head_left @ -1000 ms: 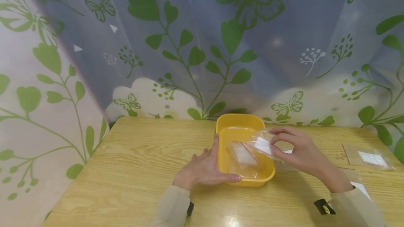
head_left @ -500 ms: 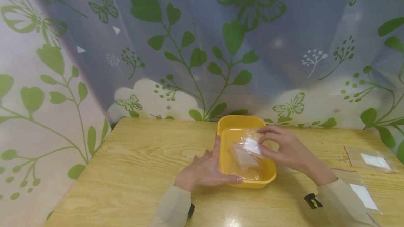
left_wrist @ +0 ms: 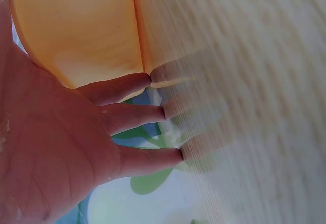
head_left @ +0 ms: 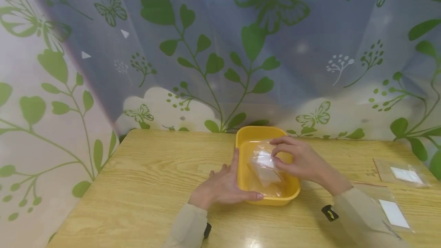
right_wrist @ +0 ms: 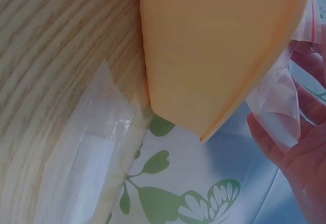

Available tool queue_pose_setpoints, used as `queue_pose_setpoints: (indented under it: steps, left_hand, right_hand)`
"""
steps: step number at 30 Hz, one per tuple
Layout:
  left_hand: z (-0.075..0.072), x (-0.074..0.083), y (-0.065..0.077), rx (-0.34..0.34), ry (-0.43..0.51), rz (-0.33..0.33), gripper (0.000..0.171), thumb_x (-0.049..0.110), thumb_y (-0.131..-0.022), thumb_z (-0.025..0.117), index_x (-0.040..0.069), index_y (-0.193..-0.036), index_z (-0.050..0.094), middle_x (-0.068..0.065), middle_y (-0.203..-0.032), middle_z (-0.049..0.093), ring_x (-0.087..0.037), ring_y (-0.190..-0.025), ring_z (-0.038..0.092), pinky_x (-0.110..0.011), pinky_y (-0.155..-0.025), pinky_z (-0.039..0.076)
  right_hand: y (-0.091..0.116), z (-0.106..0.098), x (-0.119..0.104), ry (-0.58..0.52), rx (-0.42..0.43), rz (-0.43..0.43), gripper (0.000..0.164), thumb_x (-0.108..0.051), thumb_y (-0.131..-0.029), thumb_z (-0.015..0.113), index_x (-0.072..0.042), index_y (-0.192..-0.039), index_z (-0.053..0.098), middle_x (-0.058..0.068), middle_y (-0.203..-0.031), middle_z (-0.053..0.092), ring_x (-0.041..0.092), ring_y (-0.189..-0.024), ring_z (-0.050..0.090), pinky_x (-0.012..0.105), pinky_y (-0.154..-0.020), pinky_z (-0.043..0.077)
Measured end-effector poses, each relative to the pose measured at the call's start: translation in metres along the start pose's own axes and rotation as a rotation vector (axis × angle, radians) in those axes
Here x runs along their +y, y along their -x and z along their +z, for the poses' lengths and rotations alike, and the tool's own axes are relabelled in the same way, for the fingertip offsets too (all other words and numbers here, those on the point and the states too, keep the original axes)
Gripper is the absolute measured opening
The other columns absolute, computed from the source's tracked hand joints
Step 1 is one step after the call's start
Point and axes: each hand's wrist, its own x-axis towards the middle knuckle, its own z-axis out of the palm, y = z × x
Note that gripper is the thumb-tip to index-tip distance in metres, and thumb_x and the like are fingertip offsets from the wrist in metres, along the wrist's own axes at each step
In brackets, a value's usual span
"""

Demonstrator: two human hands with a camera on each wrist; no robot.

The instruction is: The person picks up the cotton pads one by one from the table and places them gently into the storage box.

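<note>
In the head view my right hand (head_left: 299, 160) pinches a clear zip bag (head_left: 264, 157) with a white piece inside, held over the yellow plastic box (head_left: 241, 181). Below it, another clear bag (head_left: 268, 178) with a pale piece lies in the box, partly covered by the held one. My left hand (head_left: 220, 186) steadies the box at its near left corner, thumb on the near rim and index finger along the left side. In the left wrist view its other fingers (left_wrist: 147, 161) are straight, tips on the table. The right wrist view shows the held bag (right_wrist: 277, 112) beyond the box rim.
Two clear zip bags with white pieces, a farther one (head_left: 406, 174) and a nearer one (head_left: 394, 213), lie at the right of the wooden table (head_left: 165, 156). A printed curtain (head_left: 213, 30) hangs directly behind the table. The right wrist view shows a bag (right_wrist: 86, 173) beside the box.
My right hand has moved left with the pinched bag, from the box's right rim to over its middle. The left hand and the box stay in place.
</note>
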Motion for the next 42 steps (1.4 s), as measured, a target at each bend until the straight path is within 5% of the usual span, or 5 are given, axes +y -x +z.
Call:
queue_pose_setpoints:
  steps: [3,18,32,42]
  left_hand:
    - [0.001,-0.001,0.000,0.004,-0.002,-0.001,0.140,0.089,-0.072,0.062,0.024,-0.162,-0.023,-0.025,-0.163,0.035,-0.042,-0.153,0.033,-0.068,-0.123,0.021]
    - [0.001,0.000,0.001,0.008,-0.007,0.015,0.140,0.089,-0.073,0.062,0.023,-0.161,-0.025,-0.024,-0.164,0.035,-0.044,-0.152,0.033,-0.070,-0.122,0.023]
    - [0.000,0.000,0.001,-0.005,-0.026,-0.001,0.139,0.090,-0.074,0.060,0.023,-0.161,-0.025,-0.024,-0.163,0.035,-0.043,-0.152,0.033,-0.069,-0.122,0.023]
    - [0.000,0.000,0.002,-0.003,-0.019,-0.021,0.139,0.091,-0.072,0.061,0.027,-0.161,-0.023,-0.027,-0.163,0.033,-0.045,-0.151,0.034,-0.066,-0.124,0.022]
  right_hand:
    - [-0.002,0.003,0.001,-0.006,-0.022,0.006,0.019,-0.005,-0.077,0.081,-0.020,-0.084,0.072,0.006,-0.112,0.075,0.027,-0.104,0.072,0.046,-0.089,0.060]
    - [-0.011,0.015,-0.003,-0.030,-0.169,0.089,0.011,-0.011,-0.082,0.079,-0.020,-0.088,0.075,0.009,-0.122,0.074,0.031,-0.109,0.071,0.047,-0.089,0.061]
    - [-0.011,0.019,0.004,-0.024,-0.206,0.120,0.017,-0.013,-0.084,0.075,-0.014,-0.100,0.078,0.015,-0.137,0.066,0.042,-0.124,0.062,0.062,-0.099,0.053]
    - [0.002,0.004,0.008,-0.021,-0.045,0.128,0.032,-0.017,-0.079,0.085,-0.013,-0.110,0.077,0.014,-0.128,0.071,0.038,-0.119,0.067,0.057,-0.098,0.055]
